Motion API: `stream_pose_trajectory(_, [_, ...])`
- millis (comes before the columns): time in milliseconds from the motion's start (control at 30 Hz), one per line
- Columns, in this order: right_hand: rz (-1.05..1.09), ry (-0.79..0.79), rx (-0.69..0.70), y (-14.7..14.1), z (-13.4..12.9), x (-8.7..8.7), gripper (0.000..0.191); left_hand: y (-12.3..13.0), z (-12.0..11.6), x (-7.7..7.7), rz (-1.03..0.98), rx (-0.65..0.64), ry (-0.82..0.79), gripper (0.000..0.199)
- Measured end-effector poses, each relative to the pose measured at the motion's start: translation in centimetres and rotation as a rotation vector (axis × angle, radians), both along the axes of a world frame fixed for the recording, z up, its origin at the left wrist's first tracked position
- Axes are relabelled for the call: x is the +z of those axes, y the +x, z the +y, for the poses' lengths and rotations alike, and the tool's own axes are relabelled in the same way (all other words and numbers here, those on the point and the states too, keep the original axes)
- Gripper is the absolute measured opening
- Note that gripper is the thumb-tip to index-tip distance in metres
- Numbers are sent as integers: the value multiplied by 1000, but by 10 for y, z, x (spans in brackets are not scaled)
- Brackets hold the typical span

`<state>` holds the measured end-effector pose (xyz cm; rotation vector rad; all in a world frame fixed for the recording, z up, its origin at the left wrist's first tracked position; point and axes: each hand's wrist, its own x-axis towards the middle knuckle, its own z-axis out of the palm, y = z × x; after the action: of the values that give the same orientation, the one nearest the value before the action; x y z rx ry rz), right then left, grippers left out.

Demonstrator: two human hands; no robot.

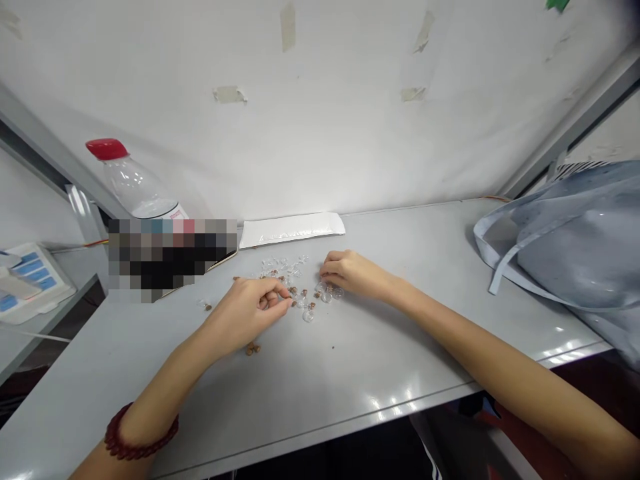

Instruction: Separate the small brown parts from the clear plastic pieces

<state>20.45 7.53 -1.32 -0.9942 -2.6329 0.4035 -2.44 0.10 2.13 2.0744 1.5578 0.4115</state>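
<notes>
Small clear glass globes and brown corks lie in a loose cluster between my hands. My left hand, with a dark red bead bracelet on its wrist, is at the cluster's left side, thumb and fingers pinched together. A cork is right by those fingertips, but whether they grip it is unclear. My right hand reaches in from the right with fingers curled down over some globes; what is under its fingertips is hidden. Several corks sit together below my left wrist.
A white packet lies near the wall. At the back left stand a red-capped bottle and a pixelated, blurred-out item. A grey-blue bag with straps takes up the right end. The table's front edge runs below my arms.
</notes>
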Motion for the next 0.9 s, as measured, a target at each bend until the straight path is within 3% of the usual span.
stream_pose_trajectory(133, [38, 21, -5, -2, -4, -3, 17, 6, -3, -1, -92, 50, 39, 23])
stream_pose_trajectory(233, [181, 81, 22, -5, -12, -3, 17, 10, -6, -1, -202, 102, -3, 22])
stream_pose_trajectory(433, [412, 216, 155, -15, -35, 0, 14, 17, -11, 2, -414, 162, -64, 20])
stream_pose_trajectory(600, [470, 323, 188, -22, -46, -2, 13, 19, -12, 6, -430, 169, -67, 10])
stream_pose_trajectory(800, [529, 313, 238, -24, -51, -5, 15, 17, -9, 2, -491, 158, -106, 11])
stream_pose_trajectory(900, [562, 389, 237, -28, -56, -3, 15, 13, -7, 1, -526, 130, -102, 14])
